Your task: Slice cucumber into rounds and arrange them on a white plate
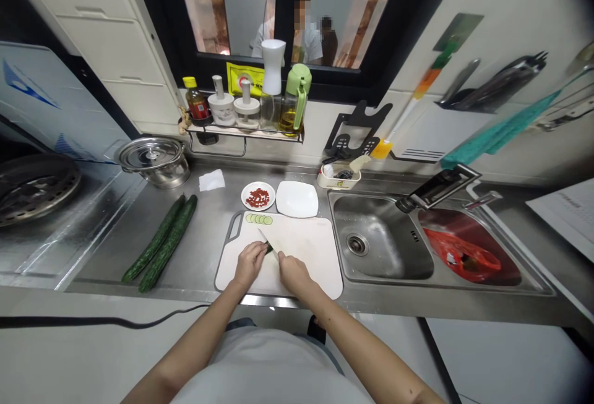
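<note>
On the white cutting board (pixel 310 249), my right hand (pixel 294 274) is closed around the handle of a knife (pixel 268 240), its blade slanting up and left. My left hand (pixel 251 262) has its fingers bent over a short piece of cucumber (pixel 269 248), right beside the blade. Most of that piece is hidden by the fingers and the knife. Near the board's top left edge lies a row of several overlapping cucumber slices (pixel 258 219). Behind the board stand a small white plate with red bits (pixel 258 197) and a white square plate (pixel 297 198).
Two whole cucumbers (pixel 167 240) lie left of the board. A lidded steel pot (pixel 155 159) and white paper (pixel 212 180) are behind them. Right of the board is a double sink (pixel 385 237) with a red plastic bag (pixel 464 258). A seasoning rack (pixel 250 132) hangs at the back.
</note>
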A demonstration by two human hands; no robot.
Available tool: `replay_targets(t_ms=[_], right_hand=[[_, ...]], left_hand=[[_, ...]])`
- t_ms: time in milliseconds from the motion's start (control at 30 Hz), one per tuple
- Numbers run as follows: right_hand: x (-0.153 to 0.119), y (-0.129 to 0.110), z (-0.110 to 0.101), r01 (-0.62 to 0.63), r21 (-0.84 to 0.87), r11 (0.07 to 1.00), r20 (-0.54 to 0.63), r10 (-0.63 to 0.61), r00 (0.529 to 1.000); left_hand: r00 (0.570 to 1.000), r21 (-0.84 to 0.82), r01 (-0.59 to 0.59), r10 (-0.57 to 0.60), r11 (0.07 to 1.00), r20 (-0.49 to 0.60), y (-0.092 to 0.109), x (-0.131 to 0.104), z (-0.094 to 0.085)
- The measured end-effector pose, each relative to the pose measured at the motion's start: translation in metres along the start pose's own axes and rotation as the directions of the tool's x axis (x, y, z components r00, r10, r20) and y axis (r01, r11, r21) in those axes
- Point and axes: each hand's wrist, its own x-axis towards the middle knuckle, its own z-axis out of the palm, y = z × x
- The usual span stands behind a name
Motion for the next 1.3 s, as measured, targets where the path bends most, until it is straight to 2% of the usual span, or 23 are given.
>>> replay_targets(t_ms=[233, 600, 767, 1000, 1300], right_hand=[[0.008, -0.003, -0.005, -0.005, 0.000, 1.000, 0.038, 0.005, 0.999], [0.029, -0.009, -0.004, -0.002, 0.042, 0.999, -0.001, 0.002, 1.000], [0.021, -0.008, -0.004, -0.005, 0.041, 0.999, 0.002, 0.005, 1.000], [0.002, -0.002, -0.001, -0.047, 0.000, 0.999, 0.084, 0.047, 0.995], [0.019, -0.005, 0.002, -0.026, 0.026, 0.999, 0.029, 0.025, 0.999]], left_hand=[[1.000, 0.015, 0.001, -0.001, 1.000, 0.012, -0.001, 0.001, -0.001], [1.000, 0.012, 0.005, -0.005, 1.000, 0.017, 0.001, 0.003, -0.003], [1.000, 0.007, 0.005, -0.005, 1.000, 0.018, 0.000, 0.003, -0.002], [1.000, -0.008, 0.006, -0.006, 1.000, 0.000, -0.002, 0.001, 0.001], [1.000, 0.018, 0.006, -0.006, 1.000, 0.008, 0.000, 0.002, -0.001]])
